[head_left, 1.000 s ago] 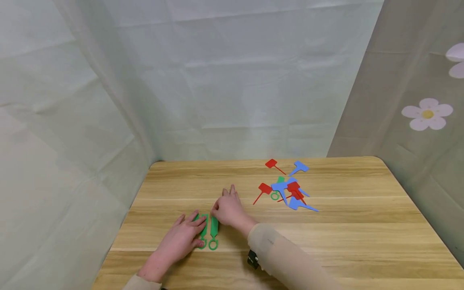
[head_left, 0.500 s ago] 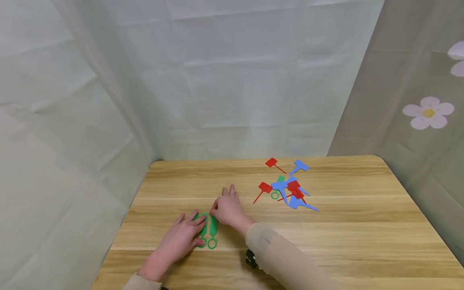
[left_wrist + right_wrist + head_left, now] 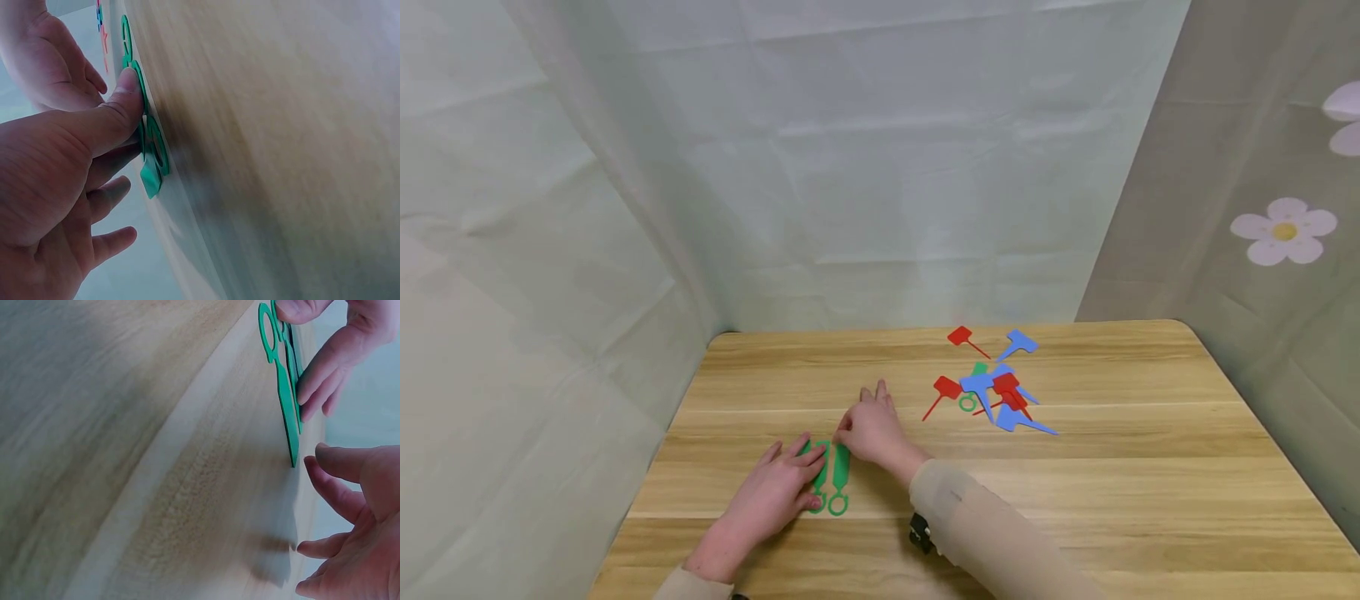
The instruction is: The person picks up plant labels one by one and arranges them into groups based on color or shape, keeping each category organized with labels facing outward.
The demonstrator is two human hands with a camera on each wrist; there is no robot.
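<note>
Presently | green tag (image 3: 841,468), lower centre, long axis near-vertical | right hand (image 3: 874,432) nearer, at its top end, seemingly holding nothing | left hand (image 3: 777,490) spread over neighbouring tags (image 3: 822,473)

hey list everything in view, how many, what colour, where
Red tags: four, red, loose far cluster
Blue tags: four, blue, same cluster
Green tags: three or more, green, one clustered, the rest nearer
Table: one, wood-toned, beneath them
Fabric walls: three, grey to brown, left, back, right
Flower prints: two, pinkish, right wall
Black object: one, black, lower centre
Sleeves: two, beige, forearms
Left hand: one, bare, on green tags
Right hand: one, bare, at a green tag's end
</note>
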